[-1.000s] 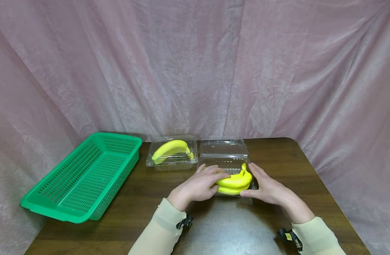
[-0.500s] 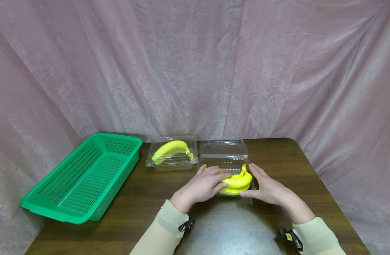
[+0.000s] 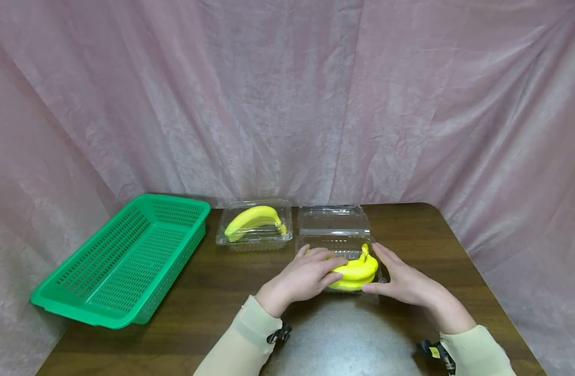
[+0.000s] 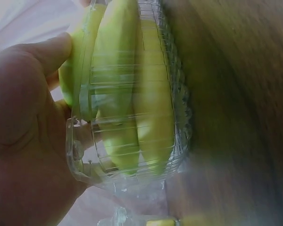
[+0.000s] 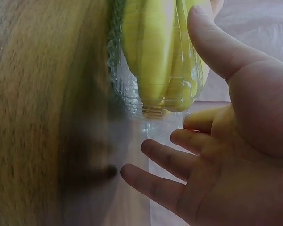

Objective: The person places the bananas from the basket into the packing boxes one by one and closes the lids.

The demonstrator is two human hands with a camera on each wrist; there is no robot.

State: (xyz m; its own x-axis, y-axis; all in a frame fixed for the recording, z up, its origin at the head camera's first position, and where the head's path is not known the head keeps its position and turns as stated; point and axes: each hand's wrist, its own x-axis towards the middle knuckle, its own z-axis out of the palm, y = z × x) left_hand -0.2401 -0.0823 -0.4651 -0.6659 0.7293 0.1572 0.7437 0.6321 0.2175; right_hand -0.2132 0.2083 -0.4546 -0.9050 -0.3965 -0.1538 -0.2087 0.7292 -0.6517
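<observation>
A bunch of yellow bananas (image 3: 356, 271) lies in the base of a clear plastic clamshell container (image 3: 331, 242), whose lid (image 3: 334, 220) is folded back flat behind it. From the left, my left hand (image 3: 305, 274) grips the bunch, fingers over the top and thumb along the front; the left wrist view shows that thumb on a banana (image 4: 115, 70) above the container's ribbed wall. At the right end is my right hand (image 3: 405, 282), fingers spread and straight. Its thumb (image 5: 207, 35) touches the near rim in the right wrist view, while the lower fingers stand apart from the wall.
Left of the open container is a closed clear container (image 3: 223, 230) with bananas (image 3: 254, 215) inside. A green perforated basket (image 3: 148, 303) stands on the left of the dark wooden table (image 3: 216, 313). Pink curtains (image 3: 287, 104) hang right behind the table.
The open container with its bananas has slid slightly right, and both hands have moved with it. The left thumb has shifted a little along the bunch. The basket and closed container stay put.
</observation>
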